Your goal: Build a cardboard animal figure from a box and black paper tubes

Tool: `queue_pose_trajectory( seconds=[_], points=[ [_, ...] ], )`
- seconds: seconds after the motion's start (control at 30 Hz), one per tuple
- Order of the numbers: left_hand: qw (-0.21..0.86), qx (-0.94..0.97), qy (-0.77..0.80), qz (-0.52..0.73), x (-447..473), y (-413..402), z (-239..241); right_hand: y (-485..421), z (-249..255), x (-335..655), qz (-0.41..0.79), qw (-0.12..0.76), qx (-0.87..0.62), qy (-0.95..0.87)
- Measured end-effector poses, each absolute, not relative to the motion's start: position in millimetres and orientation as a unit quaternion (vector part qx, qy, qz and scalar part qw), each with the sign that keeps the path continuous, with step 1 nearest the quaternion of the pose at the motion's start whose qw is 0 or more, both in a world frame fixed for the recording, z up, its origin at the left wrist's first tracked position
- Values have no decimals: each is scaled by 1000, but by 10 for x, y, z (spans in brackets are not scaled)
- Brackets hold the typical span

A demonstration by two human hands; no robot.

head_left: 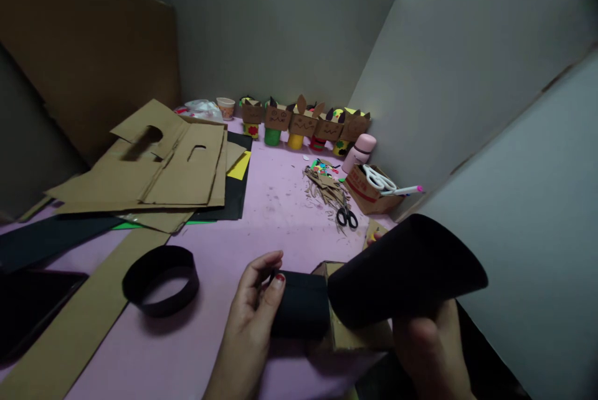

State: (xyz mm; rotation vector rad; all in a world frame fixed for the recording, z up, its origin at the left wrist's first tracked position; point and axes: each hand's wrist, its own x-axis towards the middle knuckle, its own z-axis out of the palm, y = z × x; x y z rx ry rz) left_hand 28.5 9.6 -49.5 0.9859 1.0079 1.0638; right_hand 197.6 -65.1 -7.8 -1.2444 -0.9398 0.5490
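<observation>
My left hand (255,316) is closed around the end of a black paper-covered tube (301,303) just above the table. The tube's other end meets a small cardboard box (362,338). In my right hand (427,347) is a curled sheet of black paper (406,272), gripped from below. Its lower end lies over the cardboard box, and it hides part of the box and most of my right fingers. Left of my left hand, a black paper ring (161,303) sits on the pink table (275,200).
Cut cardboard sheets (187,163) are piled at left over black paper. Several cardboard-headed figures (303,123) line the back wall beside a paper cup (225,107). Black-handled scissors (346,216), cardboard scraps (327,188), a pink bottle (359,152) and a box of tools (367,191) stand right.
</observation>
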Motion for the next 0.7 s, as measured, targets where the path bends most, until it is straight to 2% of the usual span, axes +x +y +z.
queue_pose_trajectory(
  seconds=[0.17,0.43,0.7],
  points=[
    [630,437,451,456,298,93,-435,-647,-181,1955,310,687,-521,-401],
    [640,447,446,437,294,73,-451,-664,-218,1884,269,682,-584,-349],
    [640,448,435,448,294,50,-432,-688,-239,1862,288,668,-593,-344]
  ],
)
